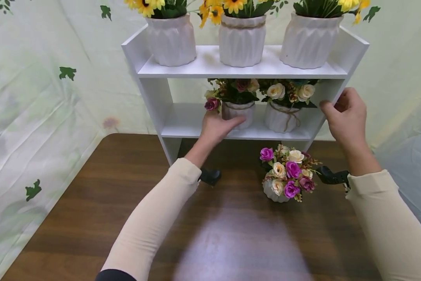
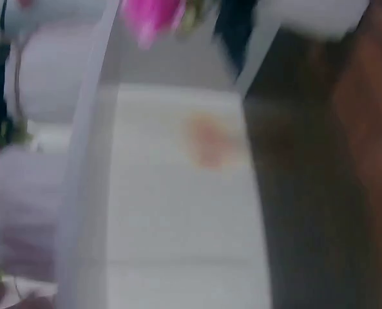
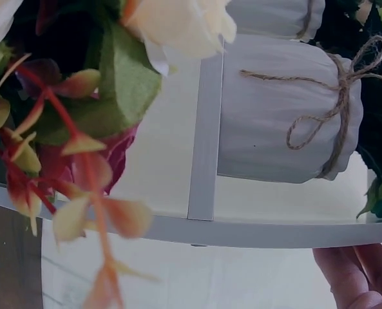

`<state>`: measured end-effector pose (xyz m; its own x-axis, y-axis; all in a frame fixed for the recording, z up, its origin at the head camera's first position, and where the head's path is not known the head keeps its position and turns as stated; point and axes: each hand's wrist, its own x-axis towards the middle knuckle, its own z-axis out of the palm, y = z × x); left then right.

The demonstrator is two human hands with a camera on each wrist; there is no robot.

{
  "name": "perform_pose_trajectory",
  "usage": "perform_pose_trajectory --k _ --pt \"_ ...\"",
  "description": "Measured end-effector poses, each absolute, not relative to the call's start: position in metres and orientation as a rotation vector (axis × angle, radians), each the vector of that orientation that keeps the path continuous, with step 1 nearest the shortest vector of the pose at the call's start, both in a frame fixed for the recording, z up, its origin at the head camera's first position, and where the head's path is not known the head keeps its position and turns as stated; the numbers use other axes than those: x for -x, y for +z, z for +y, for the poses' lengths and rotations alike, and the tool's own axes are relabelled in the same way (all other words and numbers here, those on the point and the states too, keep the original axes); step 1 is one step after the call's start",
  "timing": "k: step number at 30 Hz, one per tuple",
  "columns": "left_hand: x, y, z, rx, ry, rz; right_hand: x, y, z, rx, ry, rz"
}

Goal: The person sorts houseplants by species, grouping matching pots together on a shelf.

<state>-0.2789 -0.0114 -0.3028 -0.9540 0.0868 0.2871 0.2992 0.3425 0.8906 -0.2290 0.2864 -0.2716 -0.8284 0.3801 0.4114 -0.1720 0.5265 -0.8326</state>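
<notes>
On the middle level of a white shelf unit (image 1: pixel 243 71), my left hand (image 1: pixel 215 127) is at the left flower pot (image 1: pixel 231 111), which holds dusky roses. Its thumb stretches straight across the pot's front; the other fingers are partly hidden. In the blurred left wrist view, a bit of that hand shows below the white pot (image 2: pixel 26 212). My right hand (image 1: pixel 350 117) pinches the unit's right side panel, thumb inside and fingers outside. In the right wrist view, its fingers (image 3: pixel 345 277) lie against that panel. Beside the left pot stands a twine-tied pot (image 1: pixel 280 119) of cream roses.
Several ribbed pots (image 1: pixel 171 41) with yellow flowers stand on the top level. A small pot of purple and cream roses (image 1: pixel 287 171) stands on the brown wooden table (image 1: pixel 101 218), before the unit. Leaf-printed cloth (image 1: pixel 27 105) hangs behind.
</notes>
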Motion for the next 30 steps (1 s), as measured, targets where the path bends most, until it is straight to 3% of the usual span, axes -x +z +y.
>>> perform_pose_trajectory --k 6,12,19,30 --pt "0.233 -0.339 -0.023 0.485 -1.475 -1.935 0.229 -0.269 0.284 0.148 1.261 -2.212" --pt "0.202 -0.377 -0.021 0.695 -1.564 -2.19 0.228 -0.269 0.285 0.166 1.261 -2.212" --pt "0.195 -0.402 0.002 0.914 -1.373 -2.876 0.228 -0.273 0.287 0.177 1.295 -2.205" --pt "0.198 -0.423 0.042 0.796 -1.289 -2.936 0.229 -0.272 0.286 0.201 1.266 -2.225"
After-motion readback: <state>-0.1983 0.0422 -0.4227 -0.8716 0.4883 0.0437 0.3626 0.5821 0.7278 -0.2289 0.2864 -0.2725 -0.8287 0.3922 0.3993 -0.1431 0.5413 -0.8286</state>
